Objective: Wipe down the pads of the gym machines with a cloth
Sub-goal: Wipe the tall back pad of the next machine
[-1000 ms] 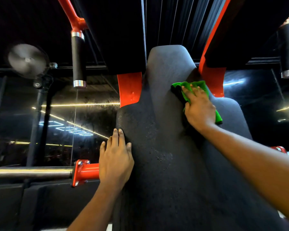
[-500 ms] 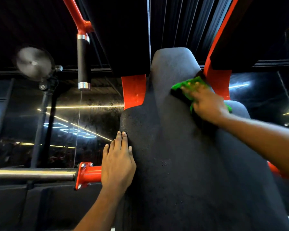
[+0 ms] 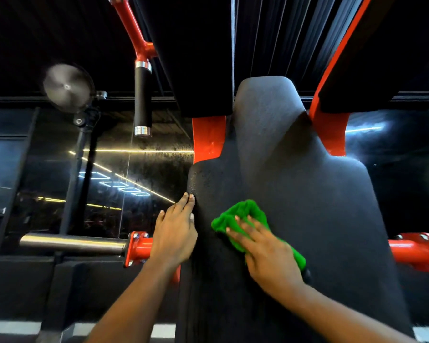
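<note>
Right hand now lower on pad, fingers spread flat, pressing crumpled green cloth near left hand; left hand stays flat, released, on pad's edge; pad dark, grainy, narrowing to rounded top; glossy red frame behind.

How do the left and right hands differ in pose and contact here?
The left hand rests bare on the left edge of the pad; the right hand presses a green cloth onto its face. The left hand's fingers lie together; the right hand's are spread. Both lie flat, pointing up the pad.
</note>
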Available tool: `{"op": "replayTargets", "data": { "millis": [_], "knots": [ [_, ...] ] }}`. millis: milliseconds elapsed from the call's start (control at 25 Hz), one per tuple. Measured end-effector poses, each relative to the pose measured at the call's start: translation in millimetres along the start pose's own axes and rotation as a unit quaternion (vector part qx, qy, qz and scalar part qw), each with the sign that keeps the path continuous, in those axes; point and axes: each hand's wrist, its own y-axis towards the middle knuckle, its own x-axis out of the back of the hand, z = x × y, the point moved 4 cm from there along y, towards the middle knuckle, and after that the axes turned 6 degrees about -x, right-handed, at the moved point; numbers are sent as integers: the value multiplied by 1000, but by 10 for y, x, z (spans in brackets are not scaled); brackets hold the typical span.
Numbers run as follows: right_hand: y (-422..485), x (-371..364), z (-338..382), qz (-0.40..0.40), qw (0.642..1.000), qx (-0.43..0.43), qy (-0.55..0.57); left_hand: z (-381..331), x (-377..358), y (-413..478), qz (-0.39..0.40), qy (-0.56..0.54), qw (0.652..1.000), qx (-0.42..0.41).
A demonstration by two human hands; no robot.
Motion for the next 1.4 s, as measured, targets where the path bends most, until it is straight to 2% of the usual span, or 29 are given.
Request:
{"op": "replayTargets", "data": {
  "millis": [80, 120, 160, 200, 280, 360, 400, 440, 480, 560, 680, 800, 920, 1040, 1160, 1400],
  "knots": [
    [-120, 101, -4, 34, 998, -31, 35, -55, 205, 36, 43, 35, 998, 1],
    [-70, 199, -46, 45, 989, -88, 112, -139, 321, 47, 41, 31, 999, -8],
    [16, 298, -101, 45, 961, -159, 222, -268, 438, 44, 31, 3, 999, -21],
    [134, 391, -150, 32, 917, -212, 337, -408, 519, 52, 35, -49, 998, -33],
    [402, 587, -140, 28, 833, -238, 499, -684, 607, 135, 66, -147, 984, -74],
    [587, 692, -111, 36, 779, -228, 583, -901, 633, 243, 106, -201, 969, -102],
    [611, 705, -127, 45, 772, -237, 588, -975, 671, 302, 121, -200, 967, -98],
    [598, 678, -171, 60, 787, -254, 559, -997, 703, 369, 121, -187, 970, -94],
    [560, 637, -233, 78, 818, -271, 501, -1004, 752, 424, 110, -138, 979, -98],
    [535, 581, -462, 91, 896, -303, 312, -952, 822, 530, 69, 27, 992, -106],
    [695, 645, -929, 20, 935, -335, 111, -801, 831, 821, -22, 144, 985, -95],
    [771, 454, -1198, 1, 968, -248, -43, -729, 491, 1001, -151, 216, 964, -34],
    [614, 211, -1265, -37, 970, -201, -132, -758, -55, 907, -178, 158, 970, 43],
    [612, 214, -1240, -63, 965, -201, -154, -776, -416, 562, -172, 83, 981, 29],
    [623, 221, -1231, -66, 966, -200, -153, -816, -554, 230, -134, 127, 983, 1],
    [610, 205, -1243, -58, 966, -200, -153, -768, -330, 1172, -84, 122, 989, 16]
  ]
}}
